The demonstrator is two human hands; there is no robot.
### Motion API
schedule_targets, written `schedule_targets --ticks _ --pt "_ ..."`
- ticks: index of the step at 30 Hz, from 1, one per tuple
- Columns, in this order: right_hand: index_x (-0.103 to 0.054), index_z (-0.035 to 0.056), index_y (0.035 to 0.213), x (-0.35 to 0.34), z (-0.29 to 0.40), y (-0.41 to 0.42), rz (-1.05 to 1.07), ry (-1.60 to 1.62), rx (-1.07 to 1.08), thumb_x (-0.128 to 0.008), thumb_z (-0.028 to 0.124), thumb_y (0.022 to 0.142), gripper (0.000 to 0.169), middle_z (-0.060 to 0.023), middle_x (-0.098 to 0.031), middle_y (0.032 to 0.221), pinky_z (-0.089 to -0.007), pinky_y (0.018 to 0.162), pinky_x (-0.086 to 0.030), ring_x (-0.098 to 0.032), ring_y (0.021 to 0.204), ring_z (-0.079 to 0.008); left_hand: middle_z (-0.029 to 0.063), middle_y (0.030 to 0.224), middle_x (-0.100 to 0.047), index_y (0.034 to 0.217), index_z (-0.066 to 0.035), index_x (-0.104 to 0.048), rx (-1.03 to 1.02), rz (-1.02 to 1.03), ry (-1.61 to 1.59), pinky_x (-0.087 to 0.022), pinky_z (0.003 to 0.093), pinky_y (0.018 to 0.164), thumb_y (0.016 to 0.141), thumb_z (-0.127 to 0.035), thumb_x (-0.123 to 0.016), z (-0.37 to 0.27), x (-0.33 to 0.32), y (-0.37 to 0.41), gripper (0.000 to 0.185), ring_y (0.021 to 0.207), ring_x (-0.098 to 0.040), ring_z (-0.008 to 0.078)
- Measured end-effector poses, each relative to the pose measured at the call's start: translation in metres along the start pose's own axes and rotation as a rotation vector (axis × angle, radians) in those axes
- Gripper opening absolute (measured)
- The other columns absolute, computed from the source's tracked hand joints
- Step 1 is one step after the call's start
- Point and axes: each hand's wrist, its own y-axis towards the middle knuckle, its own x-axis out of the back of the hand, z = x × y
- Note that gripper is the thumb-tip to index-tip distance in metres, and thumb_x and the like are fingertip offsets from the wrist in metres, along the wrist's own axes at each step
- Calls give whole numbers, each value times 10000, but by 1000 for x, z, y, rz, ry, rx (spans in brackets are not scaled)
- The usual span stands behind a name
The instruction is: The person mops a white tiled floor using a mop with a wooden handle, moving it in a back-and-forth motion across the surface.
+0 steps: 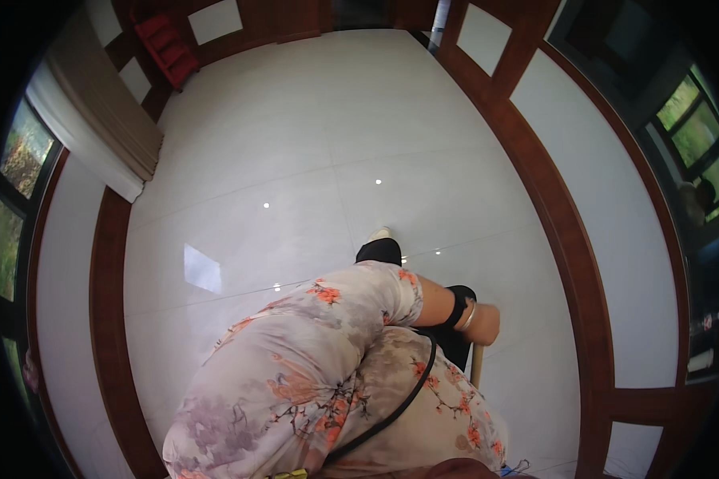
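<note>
My left arm reaches across my body to the right, in a loose sleeve with a pale floral print. At its end my left hand is closed around a wooden pole, whose lower length slants down behind the garment. A black band and a silver bracelet circle the wrist. My right hand is out of view. Across the floral garment runs a black cord. A light-coloured shoe shows beneath a black trouser leg on the floor.
Glossy pale tiles cover the floor. Wood-framed wall panels run along the right, below dark glass. On the left are a beige curtain and windows. A red tiered piece of furniture stands in the far left corner.
</note>
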Motion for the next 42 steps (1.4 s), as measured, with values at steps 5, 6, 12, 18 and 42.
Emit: schedule_targets --ticks 5,6,12,18,42 --pt "-626 31 893 3 16 -37 -182 108 23 -600 156 789 165 -145 -617 717 -354 615 -467 -586 657 -222 8 698 -673 675 -155 -690 -35 -96 86 -496 349 553 693 -165 -654 -20 55 9 41 670 -651 219" --pt "-625 29 894 6 26 -40 -200 100 49 -600 155 790 166 -144 -617 715 -354 612 -467 -585 655 -220 -8 667 -664 646 -161 -681 -38 -125 107 -481 333 532 693 -177 -647 -19 80 2 60 643 -646 207" --pt "-602 1 925 30 152 -29 -113 -72 183 -603 168 807 205 -244 -618 776 -413 626 -480 -617 731 -395 15 543 -583 532 -158 -586 65 -213 139 -438 307 490 675 -182 -627 8 160 -81 150 565 -610 194" --pt "-609 45 978 23 251 13 226 44 454 -628 212 790 251 -163 -653 895 -368 715 -488 -624 818 -329 20 560 -564 639 -117 -569 317 -35 184 -452 334 579 690 -133 -630 22 249 -177 81 577 -593 222" --pt "-562 107 886 5 91 75 -202 -103 269 -511 251 792 180 -193 -609 834 -476 685 -457 -575 812 -400 14 591 -536 730 -130 -514 106 -81 200 -422 322 511 752 -146 -549 47 100 -86 44 542 -560 196"
